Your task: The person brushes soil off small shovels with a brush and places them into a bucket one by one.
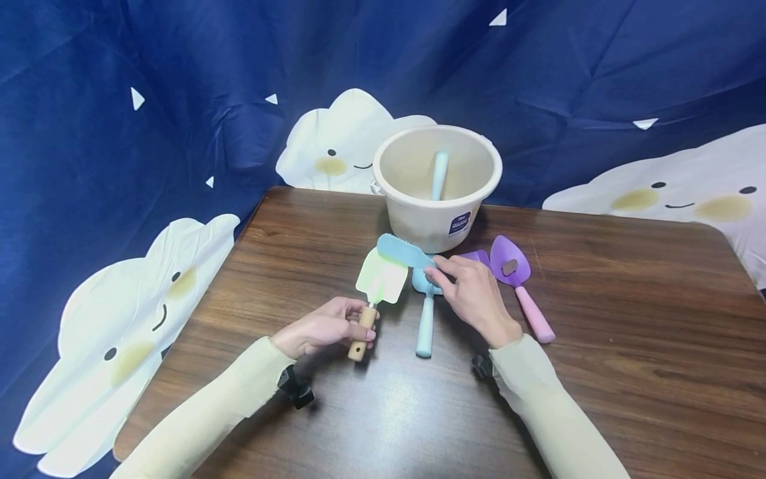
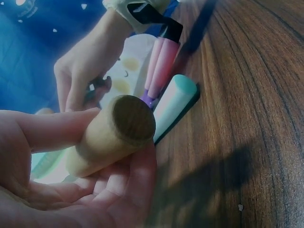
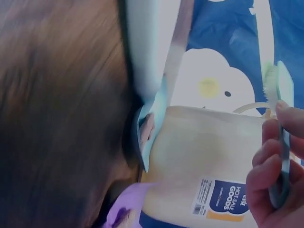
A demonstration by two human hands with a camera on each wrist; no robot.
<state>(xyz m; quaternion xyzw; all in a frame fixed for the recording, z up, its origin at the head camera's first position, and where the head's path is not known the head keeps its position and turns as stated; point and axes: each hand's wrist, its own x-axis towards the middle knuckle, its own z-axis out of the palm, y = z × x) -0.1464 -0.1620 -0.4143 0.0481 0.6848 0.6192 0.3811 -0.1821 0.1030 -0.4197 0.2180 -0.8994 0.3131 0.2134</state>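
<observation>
My left hand (image 1: 326, 326) holds a small shovel by its wooden handle (image 2: 109, 133), thumb on one side and fingers curled underneath. Its pale green-white blade (image 1: 383, 278) points away from me. In my right hand (image 1: 475, 296) is a light blue brush (image 1: 402, 251), pinched by its handle. The bristles (image 3: 270, 88) show in the right wrist view. In the head view, the brush head overlaps the far part of the blade. A light blue shovel (image 1: 425, 326) lies on the table between my hands.
Behind my hands stands a cream bucket (image 1: 419, 223) with a light blue handle (image 1: 439, 174) sticking up inside. A purple shovel (image 1: 520, 256) with a pink handle lies to the right, a brown piece (image 1: 509, 267) in its scoop. Another purple blade (image 1: 477, 255) is partly hidden by my right hand.
</observation>
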